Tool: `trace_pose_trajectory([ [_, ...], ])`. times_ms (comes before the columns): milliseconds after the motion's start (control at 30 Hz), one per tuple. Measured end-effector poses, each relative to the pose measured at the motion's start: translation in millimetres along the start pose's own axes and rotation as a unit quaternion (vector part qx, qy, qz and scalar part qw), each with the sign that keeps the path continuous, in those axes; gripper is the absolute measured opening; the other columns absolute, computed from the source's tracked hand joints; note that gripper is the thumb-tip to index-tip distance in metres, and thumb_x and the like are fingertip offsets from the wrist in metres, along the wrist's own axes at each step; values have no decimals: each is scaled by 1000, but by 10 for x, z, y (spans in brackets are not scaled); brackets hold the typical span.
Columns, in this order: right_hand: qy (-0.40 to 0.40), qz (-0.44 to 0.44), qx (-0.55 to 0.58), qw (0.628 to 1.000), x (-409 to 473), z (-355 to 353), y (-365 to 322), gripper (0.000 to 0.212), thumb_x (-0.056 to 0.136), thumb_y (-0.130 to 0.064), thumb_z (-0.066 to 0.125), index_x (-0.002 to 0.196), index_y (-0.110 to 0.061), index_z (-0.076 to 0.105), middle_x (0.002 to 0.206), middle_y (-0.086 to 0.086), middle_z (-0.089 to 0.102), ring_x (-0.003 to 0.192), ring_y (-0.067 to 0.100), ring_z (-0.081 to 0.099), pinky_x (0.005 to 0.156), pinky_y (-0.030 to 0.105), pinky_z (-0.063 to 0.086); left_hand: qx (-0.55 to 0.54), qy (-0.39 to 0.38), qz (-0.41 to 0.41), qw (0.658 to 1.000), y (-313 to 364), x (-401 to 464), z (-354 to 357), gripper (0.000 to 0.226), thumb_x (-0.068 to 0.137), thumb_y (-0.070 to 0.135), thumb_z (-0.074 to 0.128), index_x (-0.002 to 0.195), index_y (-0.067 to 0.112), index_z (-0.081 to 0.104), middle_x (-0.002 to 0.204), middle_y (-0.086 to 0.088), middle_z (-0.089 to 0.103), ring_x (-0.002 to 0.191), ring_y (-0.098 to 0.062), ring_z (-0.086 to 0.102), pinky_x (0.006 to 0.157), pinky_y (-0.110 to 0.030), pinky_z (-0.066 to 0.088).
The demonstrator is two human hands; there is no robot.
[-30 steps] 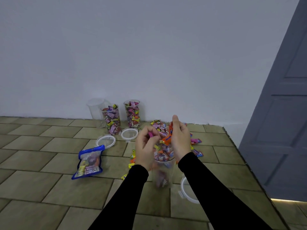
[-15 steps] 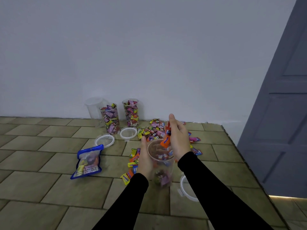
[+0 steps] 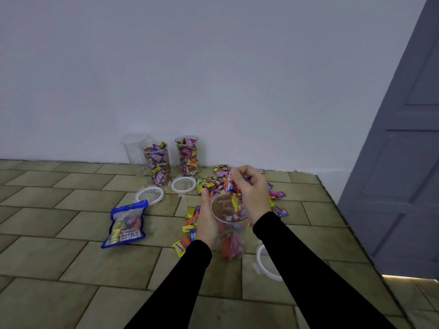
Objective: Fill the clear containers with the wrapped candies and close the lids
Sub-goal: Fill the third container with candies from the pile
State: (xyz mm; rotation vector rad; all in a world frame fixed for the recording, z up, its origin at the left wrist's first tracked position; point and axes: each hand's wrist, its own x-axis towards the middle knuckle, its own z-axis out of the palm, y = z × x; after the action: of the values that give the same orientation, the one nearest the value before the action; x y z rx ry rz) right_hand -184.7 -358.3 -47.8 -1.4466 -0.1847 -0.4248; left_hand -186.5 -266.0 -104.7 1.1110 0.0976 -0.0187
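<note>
My left hand grips a clear container that is partly filled with wrapped candies. My right hand is over its open mouth, fingers curled round an orange wrapped candy. Two fuller containers and an empty one stand by the wall. Loose candies lie on the tiled floor behind and left of my hands. Three white-rimmed lids lie on the floor: two near the full containers and one by my right forearm.
A blue candy bag lies on the tiles to the left. A grey door stands at the right, past the floor's edge. The white wall runs behind the containers.
My left hand dropped from the candies to the side of the container. My right hand stayed above the mouth with the orange candy, and more candies show inside the container.
</note>
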Motion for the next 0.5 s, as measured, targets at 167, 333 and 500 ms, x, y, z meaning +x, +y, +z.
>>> trace_pose_trajectory([
  [167, -6, -19, -52, 998, 3, 20, 46, 18, 84, -8, 67, 70, -17, 61, 63, -4, 62, 61, 12, 60, 65, 32, 53, 9, -8, 17, 1000, -17, -33, -11, 75, 98, 59, 19, 67, 19, 76, 71, -6, 71, 61, -19, 67, 64, -35, 53],
  [333, -20, -5, -57, 998, -24, 35, 43, 13, 86, -3, 62, 75, -11, 61, 61, -3, 61, 50, 14, 59, 53, 41, 55, -5, -34, 20, 999, -21, -17, -13, 74, 98, 58, 18, 93, 6, 70, 73, -9, 70, 57, -16, 64, 48, -24, 50],
  [500, -45, 61, 28, 997, -55, 46, -57, 18, 94, -10, 55, 89, 4, 65, 63, 9, 65, 53, 24, 58, 49, 28, 49, -11, -49, 6, 999, -23, -16, -25, 75, 96, 61, 20, 91, 8, 72, 84, -12, 72, 69, -21, 69, 62, -33, 56],
])
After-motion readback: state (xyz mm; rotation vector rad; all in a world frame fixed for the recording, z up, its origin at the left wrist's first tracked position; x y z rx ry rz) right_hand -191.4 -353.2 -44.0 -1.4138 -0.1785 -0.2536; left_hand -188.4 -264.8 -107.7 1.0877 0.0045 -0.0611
